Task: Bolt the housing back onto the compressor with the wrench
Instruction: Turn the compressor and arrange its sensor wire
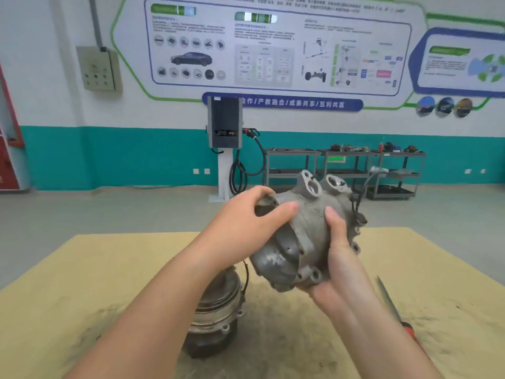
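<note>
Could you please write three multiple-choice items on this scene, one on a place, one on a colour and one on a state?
1. Where is the grey cast-metal housing?
A. Held in the air by both hands
B. Seated on the compressor
C. On the floor

2. What colour is the mat covering the table?
A. Blue
B. Yellowish tan
C. Black

3. How does the round metal compressor body stand?
A. Gripped by the right hand
B. Already bolted to the housing
C. Alone on the mat, untouched

Answers:
1 A: the left hand and the right hand grip it above the table.
2 B: the mat is yellowish tan.
3 C: it stands under the left forearm, apart from the housing, with no hand on it.
</note>
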